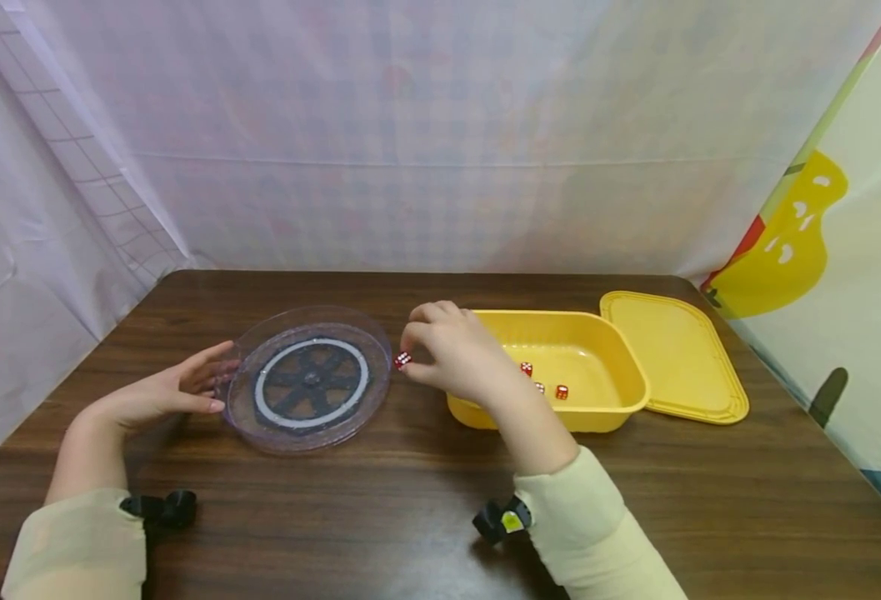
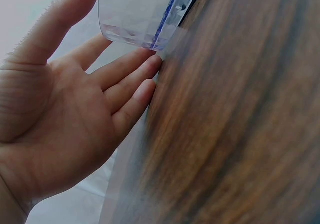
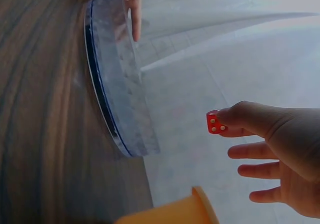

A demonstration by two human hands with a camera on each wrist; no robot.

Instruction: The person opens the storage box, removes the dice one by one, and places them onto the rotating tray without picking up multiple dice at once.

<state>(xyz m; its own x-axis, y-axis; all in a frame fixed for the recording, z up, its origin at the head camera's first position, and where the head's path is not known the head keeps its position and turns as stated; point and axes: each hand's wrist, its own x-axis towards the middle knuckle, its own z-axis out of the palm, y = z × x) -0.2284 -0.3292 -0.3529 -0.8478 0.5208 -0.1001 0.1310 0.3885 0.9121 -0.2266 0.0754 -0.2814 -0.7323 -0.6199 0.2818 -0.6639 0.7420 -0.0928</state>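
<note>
My right hand [image 1: 458, 350] pinches a red die [image 1: 402, 359] between thumb and forefinger, its other fingers spread apart in the right wrist view. The die, white-dotted, is held up between the round tray and the yellow tub. My left hand [image 1: 173, 390] is at the left side of a round clear plastic tray [image 1: 241, 417], fingers extended and fingertips right at its wall [image 2: 132, 13]. Inside that tray lies a dark spoked wheel pattern with a pale ring [image 1: 262, 392]. A yellow tub [image 1: 605, 421] stands under and beside my right forearm, with several red dice [image 1: 563, 392] on its floor.
A yellow lid [image 1: 680, 358] lies at the tub's right, partly behind it. The brown wooden table [image 1: 350, 517] ends at a pale curtain [image 1: 410, 167] at the back. More cloth hangs on both sides. Each wrist wears a black camera [image 1: 173, 510] on a strap.
</note>
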